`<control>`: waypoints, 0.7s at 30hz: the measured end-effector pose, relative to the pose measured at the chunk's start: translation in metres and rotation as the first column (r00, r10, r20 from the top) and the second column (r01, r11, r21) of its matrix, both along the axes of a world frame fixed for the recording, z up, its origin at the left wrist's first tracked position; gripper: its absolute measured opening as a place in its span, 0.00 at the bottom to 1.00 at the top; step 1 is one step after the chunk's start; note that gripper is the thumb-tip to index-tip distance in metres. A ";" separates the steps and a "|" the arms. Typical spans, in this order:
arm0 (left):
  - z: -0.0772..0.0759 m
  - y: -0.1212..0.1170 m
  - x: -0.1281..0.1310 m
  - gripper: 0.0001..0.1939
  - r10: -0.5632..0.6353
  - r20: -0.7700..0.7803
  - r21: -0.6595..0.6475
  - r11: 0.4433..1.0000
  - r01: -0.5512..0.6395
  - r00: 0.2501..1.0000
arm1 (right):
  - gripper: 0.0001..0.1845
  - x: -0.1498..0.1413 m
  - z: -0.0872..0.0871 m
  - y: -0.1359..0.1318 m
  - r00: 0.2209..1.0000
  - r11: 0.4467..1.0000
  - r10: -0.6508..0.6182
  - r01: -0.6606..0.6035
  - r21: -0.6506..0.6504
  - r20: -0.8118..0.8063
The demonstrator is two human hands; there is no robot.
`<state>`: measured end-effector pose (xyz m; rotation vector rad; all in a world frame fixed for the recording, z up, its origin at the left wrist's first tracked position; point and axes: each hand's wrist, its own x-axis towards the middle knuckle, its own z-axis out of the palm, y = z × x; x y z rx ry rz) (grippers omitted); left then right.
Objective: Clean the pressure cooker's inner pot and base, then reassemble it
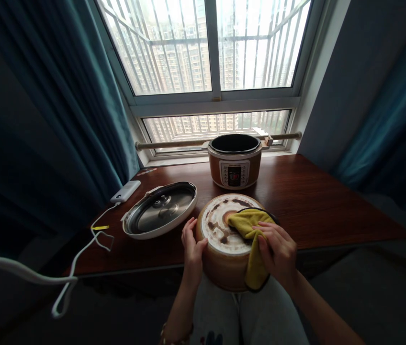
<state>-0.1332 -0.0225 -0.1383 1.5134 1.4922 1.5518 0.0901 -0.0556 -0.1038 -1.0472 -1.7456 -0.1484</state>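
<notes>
An inner cooking pot [220, 268] is tipped with its stained, pale base toward me, over my lap at the table's front edge. My left hand [193, 244] grips its left side, the thumb on the rim of the base. Pinched in my right hand [278, 247] is a yellow cloth [248, 220] with dark edging. Part of the cloth lies on the base, and the rest hangs down the pot's right side. The pot's inside is hidden. Behind it stands an electric cooker [217, 165] without its lid, its control panel facing me.
The cooker's round lid [167, 230] lies inner side up at the left of the brown table [307, 201]. A white power bank [126, 191] with a white cable [84, 249] is beside it. Blue curtains [70, 86] hang left of the barred window.
</notes>
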 end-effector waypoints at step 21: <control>0.005 -0.003 0.001 0.26 0.005 -0.028 -0.022 1.000 -0.005 1.000 | 0.19 0.039 0.002 0.064 0.964 0.911 -0.049 -0.064 -0.407 -0.260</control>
